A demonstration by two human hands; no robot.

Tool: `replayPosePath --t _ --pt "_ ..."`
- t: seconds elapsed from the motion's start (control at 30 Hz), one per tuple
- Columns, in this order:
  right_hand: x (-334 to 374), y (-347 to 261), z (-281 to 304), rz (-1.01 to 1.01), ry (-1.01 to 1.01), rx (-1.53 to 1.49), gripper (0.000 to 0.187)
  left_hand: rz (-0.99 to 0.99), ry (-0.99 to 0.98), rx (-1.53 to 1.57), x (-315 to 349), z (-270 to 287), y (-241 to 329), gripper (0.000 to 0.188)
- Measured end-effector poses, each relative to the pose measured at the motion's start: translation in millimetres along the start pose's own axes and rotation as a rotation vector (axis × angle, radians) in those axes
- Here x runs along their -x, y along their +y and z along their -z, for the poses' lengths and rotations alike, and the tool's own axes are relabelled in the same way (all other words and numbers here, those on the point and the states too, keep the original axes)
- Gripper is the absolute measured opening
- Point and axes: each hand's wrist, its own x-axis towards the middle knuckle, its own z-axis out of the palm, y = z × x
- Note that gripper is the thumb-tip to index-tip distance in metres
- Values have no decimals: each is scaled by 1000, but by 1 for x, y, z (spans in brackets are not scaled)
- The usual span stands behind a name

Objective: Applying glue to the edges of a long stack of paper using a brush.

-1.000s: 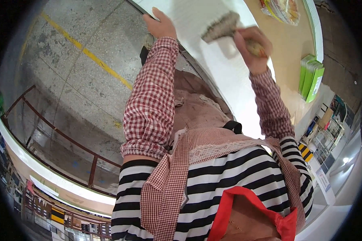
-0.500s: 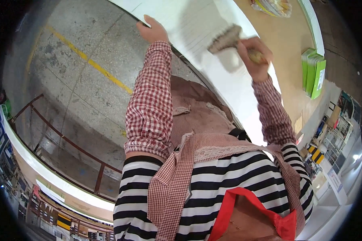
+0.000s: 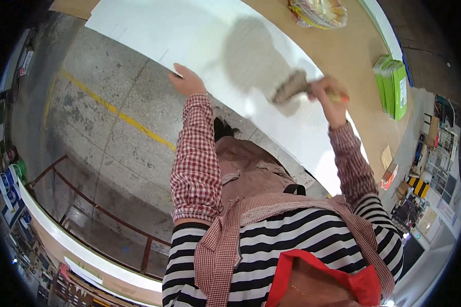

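In my right hand (image 3: 332, 97) is a wide, flat brush (image 3: 292, 88), my fingers closed round its yellowish, red-tipped handle. Its dark bristles point left over a long white board (image 3: 189, 36), blurred by motion; I cannot tell whether they touch the surface. My left hand (image 3: 189, 83) is at the board's near edge, with the edge between thumb and fingers. A shadow of my head and the brush falls on the board.
Beyond the board lies a tan tabletop (image 3: 338, 36) with a clear plastic bag (image 3: 320, 11) of something pale. Several green packets (image 3: 392, 87) stand at its right. Concrete floor with a yellow line (image 3: 120, 115) is at left, and a rusty metal frame (image 3: 107, 217) at lower left.
The brush and my right hand have moved nearer to me. My left hand sits lower in the picture, still at the board's edge. The view has shifted, showing the board's far left end.
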Motion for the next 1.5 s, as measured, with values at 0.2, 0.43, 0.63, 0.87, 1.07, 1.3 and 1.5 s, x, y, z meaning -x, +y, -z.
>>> replayPosePath --t 0.2,0.43,0.63,0.87,1.07,1.3,1.5 --pt "-116 12 -53 49 -32 -152 13 38 8 -45 8 -10 1 47" --pt "-50 58 28 -23 -70 26 8 91 -35 -55 10 -12 4 45" --pt "12 44 71 -228 -25 59 10 62 -35 41 4 -6 -2 46" --pt "-114 33 -45 -65 -31 -178 13 118 68 176 19 -4 -28 57" --pt "-105 59 -41 -104 -60 -155 14 75 17 -44 25 3 -20 64" --pt "-80 25 -18 -125 -59 -136 14 61 133 -85 21 0 -23 59" --pt "-113 30 -51 -88 -46 -257 16 4 68 -104 22 -1 -23 52"
